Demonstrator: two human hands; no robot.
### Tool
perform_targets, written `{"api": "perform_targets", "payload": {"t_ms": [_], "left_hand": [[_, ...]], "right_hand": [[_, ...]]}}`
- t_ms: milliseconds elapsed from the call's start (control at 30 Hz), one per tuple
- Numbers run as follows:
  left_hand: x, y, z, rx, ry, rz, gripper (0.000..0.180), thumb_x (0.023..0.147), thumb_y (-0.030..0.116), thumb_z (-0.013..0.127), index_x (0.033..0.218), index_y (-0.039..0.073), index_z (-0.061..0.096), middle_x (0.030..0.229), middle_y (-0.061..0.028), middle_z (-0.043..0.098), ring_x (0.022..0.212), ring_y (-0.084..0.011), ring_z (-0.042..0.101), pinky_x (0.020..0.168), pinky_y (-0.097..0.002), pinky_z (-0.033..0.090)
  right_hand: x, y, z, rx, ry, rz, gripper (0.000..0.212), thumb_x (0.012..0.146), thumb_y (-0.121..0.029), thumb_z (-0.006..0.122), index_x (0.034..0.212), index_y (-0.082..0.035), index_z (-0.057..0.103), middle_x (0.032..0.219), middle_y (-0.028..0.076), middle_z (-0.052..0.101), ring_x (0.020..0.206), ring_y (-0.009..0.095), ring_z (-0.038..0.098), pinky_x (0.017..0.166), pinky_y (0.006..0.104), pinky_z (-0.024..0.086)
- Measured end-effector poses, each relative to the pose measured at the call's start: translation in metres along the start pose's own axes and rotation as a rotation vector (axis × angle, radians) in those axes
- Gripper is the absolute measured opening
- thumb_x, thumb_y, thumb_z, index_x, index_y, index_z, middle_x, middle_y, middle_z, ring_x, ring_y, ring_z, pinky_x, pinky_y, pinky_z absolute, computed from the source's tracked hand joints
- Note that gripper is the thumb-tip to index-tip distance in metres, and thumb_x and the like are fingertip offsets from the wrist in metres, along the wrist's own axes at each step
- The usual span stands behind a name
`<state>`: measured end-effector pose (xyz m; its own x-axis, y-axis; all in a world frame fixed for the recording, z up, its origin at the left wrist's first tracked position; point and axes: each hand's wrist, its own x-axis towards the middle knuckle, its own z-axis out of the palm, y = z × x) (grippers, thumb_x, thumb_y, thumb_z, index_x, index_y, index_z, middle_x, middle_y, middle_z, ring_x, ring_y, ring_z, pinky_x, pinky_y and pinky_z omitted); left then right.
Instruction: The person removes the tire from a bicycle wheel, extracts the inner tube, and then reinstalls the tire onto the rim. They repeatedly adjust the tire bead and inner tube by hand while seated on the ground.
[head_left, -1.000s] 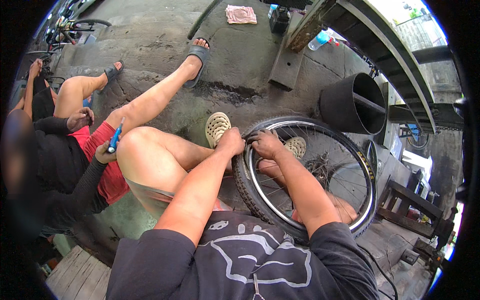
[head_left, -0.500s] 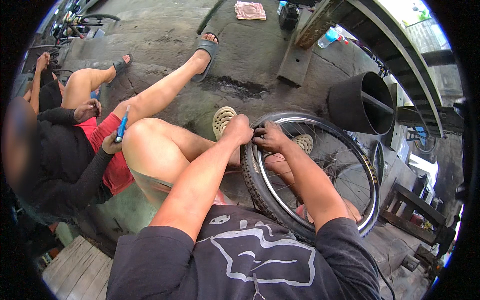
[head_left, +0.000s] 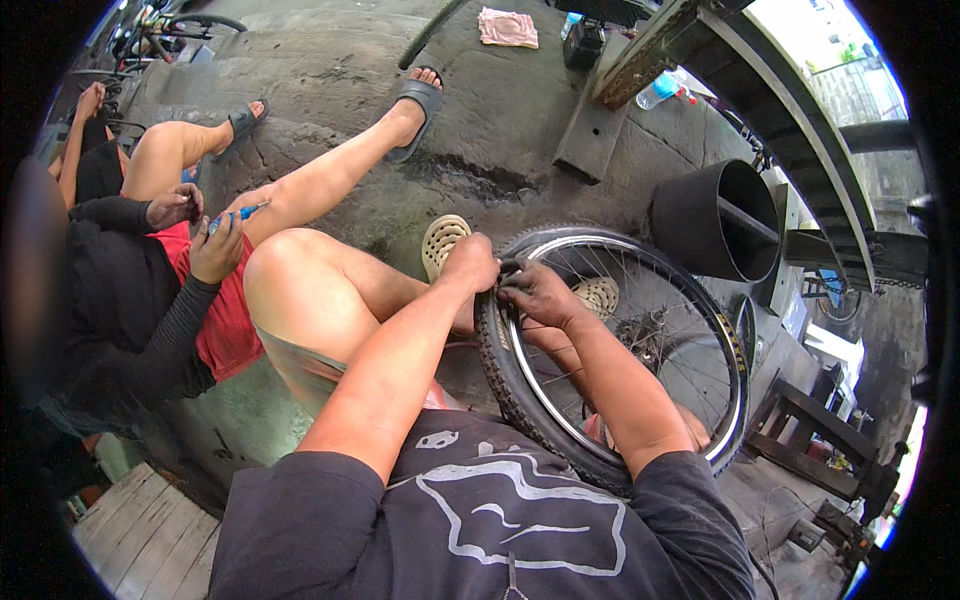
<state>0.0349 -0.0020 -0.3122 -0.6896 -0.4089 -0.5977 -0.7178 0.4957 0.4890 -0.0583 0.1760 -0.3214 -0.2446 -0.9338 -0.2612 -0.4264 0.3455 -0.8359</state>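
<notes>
A bicycle wheel leans against my leg, with a knobbly black tire around a silver rim and thin spokes. My left hand is closed on the tire at its upper left, fingers wrapped over the outer edge. Right beside it, my right hand has its bent fingers pressed on the tire's inner edge, next to the rim. Its fingertips are partly hidden, and I cannot tell whether a small tool is between the hands. Between the spokes, the hub and sprockets show.
At left sits a co-worker whose hand holds a blue screwdriver. A black bucket stands beyond the wheel, near a metal beam and a plastic bottle. A pink cloth lies on the floor. Beige clogs are on my feet.
My hands have shifted slightly along the tire, the right one a little lower. The wheel has moved slightly left. The co-worker's screwdriver has tipped from upright to nearly level.
</notes>
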Motion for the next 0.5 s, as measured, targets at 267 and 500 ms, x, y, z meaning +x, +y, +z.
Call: {"api": "perform_targets", "payload": {"t_ms": [267,500], "left_hand": [[-0.006,-0.002,0.002,0.063,-0.026,0.027,0.034,0.096,0.025,0.078,0.116,-0.003,0.078,0.123,-0.0284,0.076,0.119,-0.0438,0.073,0.103,-0.0501,0.059],[-0.002,-0.002,0.005,0.058,0.016,0.038,0.032,0.096,0.023,0.076,0.114,-0.003,0.077,0.124,-0.0299,0.074,0.121,-0.0444,0.071,0.104,-0.0511,0.058]], "right_hand": [[-0.009,0.007,0.003,-0.325,-0.1,0.036,0.044,0.093,-0.04,0.068,0.125,-0.012,0.081,0.149,0.021,0.06,0.148,0.039,0.047,0.124,0.0608,0.033],[0.001,0.016,0.0,-0.181,-0.097,0.092,0.056,0.092,-0.035,0.067,0.14,-0.006,0.065,0.15,0.023,0.06,0.142,0.041,0.054,0.12,0.0585,0.04]]}}
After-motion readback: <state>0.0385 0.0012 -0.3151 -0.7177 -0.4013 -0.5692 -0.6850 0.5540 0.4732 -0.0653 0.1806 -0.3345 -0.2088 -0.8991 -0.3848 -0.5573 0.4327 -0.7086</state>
